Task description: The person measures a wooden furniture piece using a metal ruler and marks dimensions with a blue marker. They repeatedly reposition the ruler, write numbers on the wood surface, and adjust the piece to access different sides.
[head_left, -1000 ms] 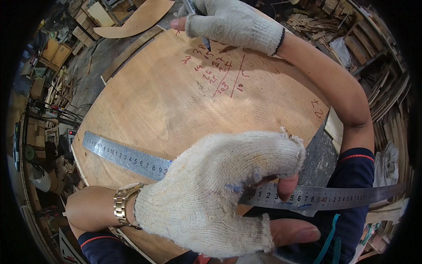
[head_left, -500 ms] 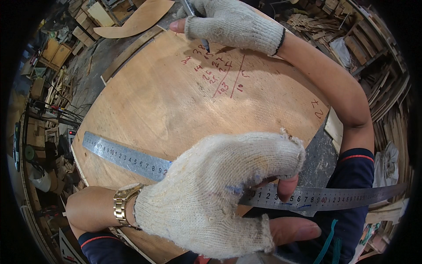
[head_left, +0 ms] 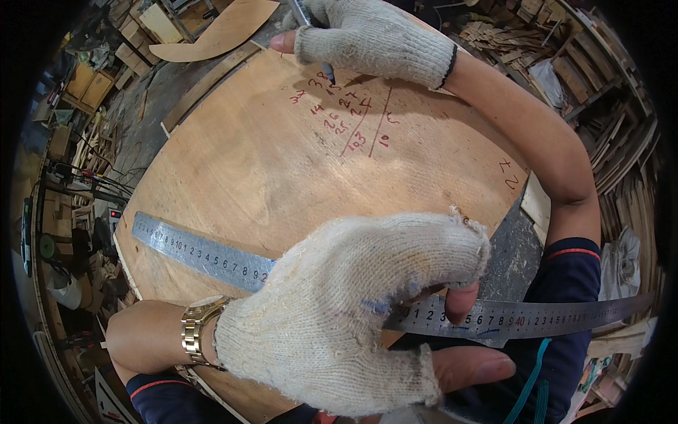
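My left hand (head_left: 353, 311), in an off-white knitted fingerless glove, lies curled over a long steel ruler (head_left: 201, 254). One bare fingertip bends over the ruler, while the thumb sticks out apart below it; the other fingers are hidden under the glove. Beneath the ruler's left part is a large light plywood sheet (head_left: 233, 169); its right end juts past the board's near edge over my lap. At the far side, my right hand (head_left: 374, 42), gloved likewise, is closed round a slim pen (head_left: 301, 13). The pen's tip points down at red handwritten figures on the plywood.
A curved plywood offcut (head_left: 215, 32) and a wooden strip (head_left: 208, 88) lie beyond the sheet on a grey surface. Stacked timber strips (head_left: 632, 148) line the right side. Crates, cables and scraps crowd the left. A teal cord (head_left: 533, 378) hangs near my lap.
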`<state>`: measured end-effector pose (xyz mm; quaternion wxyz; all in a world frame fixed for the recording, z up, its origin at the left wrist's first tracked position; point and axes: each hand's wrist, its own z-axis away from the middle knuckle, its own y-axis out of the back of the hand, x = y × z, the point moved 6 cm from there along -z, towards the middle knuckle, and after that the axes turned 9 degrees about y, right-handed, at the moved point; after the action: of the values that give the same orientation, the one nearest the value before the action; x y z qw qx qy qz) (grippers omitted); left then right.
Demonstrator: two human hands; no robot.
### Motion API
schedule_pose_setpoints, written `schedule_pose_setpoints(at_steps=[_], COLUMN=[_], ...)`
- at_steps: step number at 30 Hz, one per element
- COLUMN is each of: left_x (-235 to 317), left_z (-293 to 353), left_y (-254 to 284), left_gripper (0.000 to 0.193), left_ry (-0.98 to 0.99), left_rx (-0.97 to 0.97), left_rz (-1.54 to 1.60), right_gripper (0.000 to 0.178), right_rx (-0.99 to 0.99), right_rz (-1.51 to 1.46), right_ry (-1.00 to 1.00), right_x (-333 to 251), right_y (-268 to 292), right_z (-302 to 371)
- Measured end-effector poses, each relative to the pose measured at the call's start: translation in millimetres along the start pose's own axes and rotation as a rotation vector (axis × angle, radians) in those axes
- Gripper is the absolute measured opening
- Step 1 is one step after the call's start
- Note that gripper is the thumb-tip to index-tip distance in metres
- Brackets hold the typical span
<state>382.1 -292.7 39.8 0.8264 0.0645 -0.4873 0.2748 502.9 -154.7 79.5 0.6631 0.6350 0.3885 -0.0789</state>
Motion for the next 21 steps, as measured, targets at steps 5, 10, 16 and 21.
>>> schedule_pose_setpoints(at_steps=[5, 10, 16, 21], left_x=[6.8, 23.9, 21.3, 7.4], left_z=[3.6, 6.1, -6.4, -14.2], left_y=[-2.8, -7.8, -3.5, -7.8], left_gripper=[0.056, 0.054, 0.046, 0.043], left_ry=[0.073, 0.107, -0.096, -0.237], left_rx=[0.002, 0.038, 0.149, 0.118], left_rz=[0.027, -0.04, -0.223, -0.279], right_gripper=[0.039, 0.036, 0.033, 0.033], right_rx=[0.007, 0.01, -0.044, -0.401], right_rz=[-0.03, -0.109, -0.418, -0.361], right_ry=[0.012, 0.021, 0.181, 0.23], right_x=[3.0, 7.0, 34.0, 24.9], right_y=[-1.8, -6.0, -18.9, -25.5], right_z=[-2.2, -5.3, -23.0, -15.8])
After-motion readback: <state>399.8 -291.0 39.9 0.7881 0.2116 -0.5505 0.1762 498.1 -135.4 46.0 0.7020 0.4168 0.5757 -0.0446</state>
